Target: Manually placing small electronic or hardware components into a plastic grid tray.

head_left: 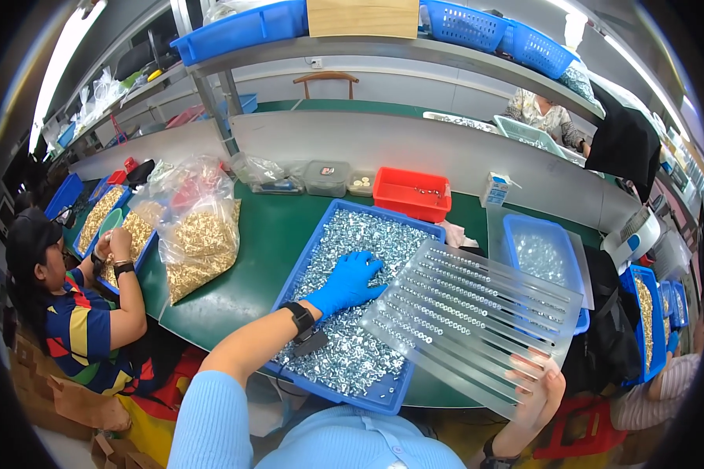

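A blue tray [297, 270] in front of me is heaped with small silvery metal pieces [360, 344], too small to name exactly. On the heap rests my left hand [346, 283] in a blue glove, palm down with its fingers somewhat apart; the undersides of the fingers are hidden. My bare right hand [541, 384] grips the near right edge of a clear grooved plate [516, 332], fingers showing through it. The plate is held tilted over the tray's right side. Rows of small metal pieces [446, 301] lie in its grooves, mostly toward the left half.
Behind the tray stand a red bin [411, 195] and a grey lidded box [328, 178]. A bag of gold-coloured pieces [203, 242] sits left, near a seated co-worker [78, 313]. Another blue tray [524, 227] lies right, by a black bag [602, 320]. A shelf [399, 51] spans above.
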Motion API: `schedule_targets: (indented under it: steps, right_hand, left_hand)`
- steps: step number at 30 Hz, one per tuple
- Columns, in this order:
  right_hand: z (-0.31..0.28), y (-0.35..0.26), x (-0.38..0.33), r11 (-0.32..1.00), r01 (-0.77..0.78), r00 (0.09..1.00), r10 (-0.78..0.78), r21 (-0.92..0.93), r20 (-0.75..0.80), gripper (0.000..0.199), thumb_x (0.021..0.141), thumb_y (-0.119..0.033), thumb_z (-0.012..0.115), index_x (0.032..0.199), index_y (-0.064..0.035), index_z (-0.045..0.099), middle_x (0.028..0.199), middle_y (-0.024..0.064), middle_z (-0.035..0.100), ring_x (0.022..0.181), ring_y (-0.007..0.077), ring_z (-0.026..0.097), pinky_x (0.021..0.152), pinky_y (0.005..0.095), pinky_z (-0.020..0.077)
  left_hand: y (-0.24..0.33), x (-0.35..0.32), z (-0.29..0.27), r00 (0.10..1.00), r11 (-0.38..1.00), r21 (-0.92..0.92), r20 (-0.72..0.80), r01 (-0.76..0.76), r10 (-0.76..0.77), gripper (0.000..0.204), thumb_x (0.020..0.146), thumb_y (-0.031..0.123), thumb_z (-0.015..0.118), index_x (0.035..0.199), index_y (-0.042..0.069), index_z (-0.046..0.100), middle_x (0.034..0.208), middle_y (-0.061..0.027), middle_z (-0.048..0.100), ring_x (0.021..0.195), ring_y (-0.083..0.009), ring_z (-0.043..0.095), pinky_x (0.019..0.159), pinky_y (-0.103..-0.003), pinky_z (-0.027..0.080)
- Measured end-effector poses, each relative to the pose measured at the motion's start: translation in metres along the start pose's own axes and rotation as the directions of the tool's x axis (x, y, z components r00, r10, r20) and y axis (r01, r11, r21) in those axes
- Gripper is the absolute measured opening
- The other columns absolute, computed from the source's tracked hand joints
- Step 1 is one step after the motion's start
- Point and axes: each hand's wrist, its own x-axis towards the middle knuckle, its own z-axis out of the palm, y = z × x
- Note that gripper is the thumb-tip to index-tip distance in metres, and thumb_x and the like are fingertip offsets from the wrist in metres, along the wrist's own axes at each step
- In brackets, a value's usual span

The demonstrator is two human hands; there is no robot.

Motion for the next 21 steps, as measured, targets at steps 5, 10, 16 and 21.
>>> schedule_targets:
  steps: [5, 10, 16, 21]
  right_hand:
    - [0.017, 0.007, 0.01, 0.998, -0.052, 0.998, 0.053, -0.019, 0.027, 0.054, 0.079, -0.033, 0.051, 0.111, 0.0105, 0.051, 0.095, 0.0271, 0.063, 0.073, 0.028, 0.066, 0.05, 0.0233, 0.0455]
    - [0.042, 0.023, 0.012, 0.999, 0.007, 0.986, 0.0, -0.04, 0.168, 0.053, 0.083, -0.034, 0.048, 0.113, 0.0096, 0.05, 0.097, 0.0235, 0.064, 0.074, 0.0248, 0.066, 0.054, 0.0212, 0.0454]
    - [0.069, 0.066, 0.014, 0.994, -0.03, 0.978, 0.009, 0.101, 0.21, 0.046, 0.085, -0.029, 0.051, 0.111, 0.0082, 0.051, 0.098, 0.0237, 0.064, 0.077, 0.0275, 0.066, 0.056, 0.024, 0.0469]
    - [0.081, 0.074, 0.011, 0.977, -0.066, 0.974, 0.018, 0.204, 0.225, 0.035, 0.088, -0.016, 0.047, 0.114, 0.0081, 0.048, 0.1, 0.0237, 0.063, 0.08, 0.0292, 0.066, 0.06, 0.0277, 0.0512]
  left_hand:
    - [-0.011, -0.005, 0.001, 0.996, 0.997, -0.057, 0.076, 0.052, -0.047, 0.041, 0.078, 0.03, 0.063, 0.113, 0.01, 0.055, 0.11, -0.0187, 0.051, 0.094, -0.0353, 0.053, 0.079, -0.043, 0.045]
    - [-0.035, -0.015, 0.025, 0.985, 0.986, -0.167, -0.169, 0.012, -0.041, 0.032, 0.077, 0.024, 0.063, 0.103, 0.007, 0.059, 0.099, -0.0202, 0.055, 0.089, -0.0349, 0.056, 0.071, -0.042, 0.047]
    - [-0.037, -0.005, -0.004, 0.935, 0.802, -0.553, -0.105, 0.228, -0.338, 0.023, 0.079, 0.021, 0.063, 0.096, 0.005, 0.063, 0.08, -0.0121, 0.061, 0.071, -0.0217, 0.059, 0.063, -0.033, 0.047]
    - [0.057, -0.017, -0.062, 0.91, 0.485, -0.788, 0.223, 0.38, -0.35, 0.02, 0.083, 0.023, 0.063, 0.094, 0.006, 0.063, 0.071, 0.0003, 0.057, 0.058, -0.006, 0.051, 0.051, -0.022, 0.042]
